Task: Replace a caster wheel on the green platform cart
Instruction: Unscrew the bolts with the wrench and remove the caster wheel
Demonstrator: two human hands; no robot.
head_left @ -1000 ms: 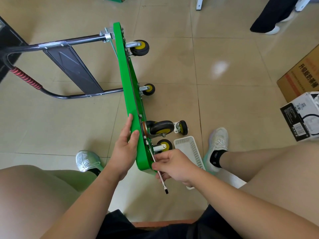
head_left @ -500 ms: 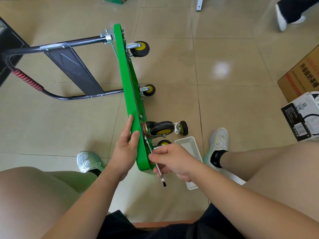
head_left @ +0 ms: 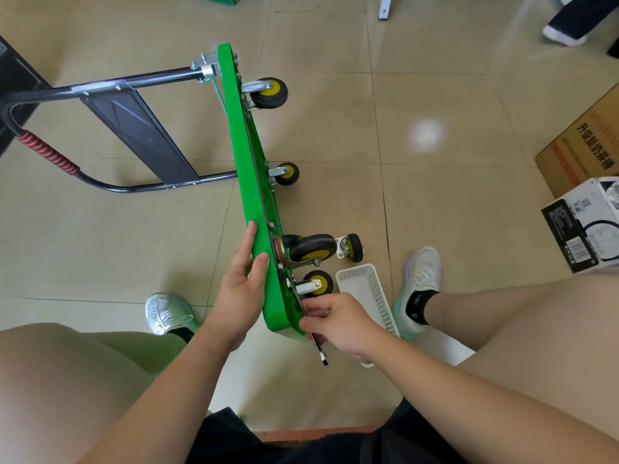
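Note:
The green platform cart [head_left: 249,182] stands on its side edge on the floor, its black and yellow wheels pointing right. My left hand [head_left: 239,289] grips the deck's near end, thumb on the top edge. My right hand [head_left: 338,321] holds a slim metal wrench [head_left: 320,353] against the underside, just below the nearest caster [head_left: 316,284]. A larger caster [head_left: 311,249] sits above it on the deck. One loose caster [head_left: 351,247] lies on the floor to the right.
A white perforated basket [head_left: 371,289] lies on the floor between the cart and my right foot [head_left: 418,283]. The cart's black handle [head_left: 110,139] lies to the left. Cardboard boxes [head_left: 582,145] stand at the right edge. Another person's foot [head_left: 562,35] is at the top right.
My right hand with the wrench swung up towards the caster and then back down. The person at the top right walked further right. My left hand kept its hold.

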